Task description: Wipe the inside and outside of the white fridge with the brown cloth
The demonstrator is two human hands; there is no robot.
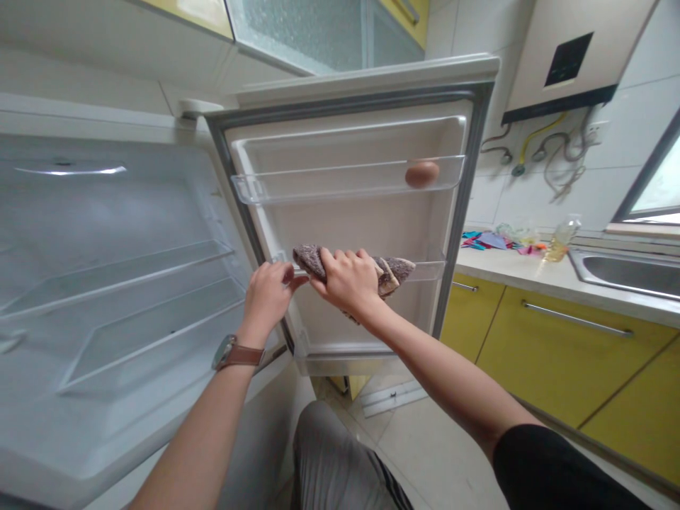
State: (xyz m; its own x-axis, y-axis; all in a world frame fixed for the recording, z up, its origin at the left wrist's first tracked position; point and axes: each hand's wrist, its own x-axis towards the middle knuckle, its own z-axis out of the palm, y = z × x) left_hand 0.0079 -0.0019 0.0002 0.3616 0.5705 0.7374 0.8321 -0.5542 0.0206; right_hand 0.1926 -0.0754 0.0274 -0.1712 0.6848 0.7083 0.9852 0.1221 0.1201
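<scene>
My right hand point(351, 280) is wrapped around a brown patterned cloth point(396, 270), pressing it over the front rail of the middle clear door shelf point(430, 270). At the left end of that same shelf, my left hand point(268, 294) has its thumb and fingers closed about the rail. The open fridge door point(340, 223) stands in front of me. On the upper door shelf point(329, 183), toward its right end, sits a brown egg point(422, 174). Most of the middle shelf's front is hidden behind the cloth and my right hand.
Left of me is the fridge interior point(132, 212) with glass shelves point(154, 333). A counter point(510, 273) on the right bears coloured cloths point(491, 241), a bottle of yellowish liquid point(560, 239) and a sink point(632, 269). A water heater point(576, 57) hangs above.
</scene>
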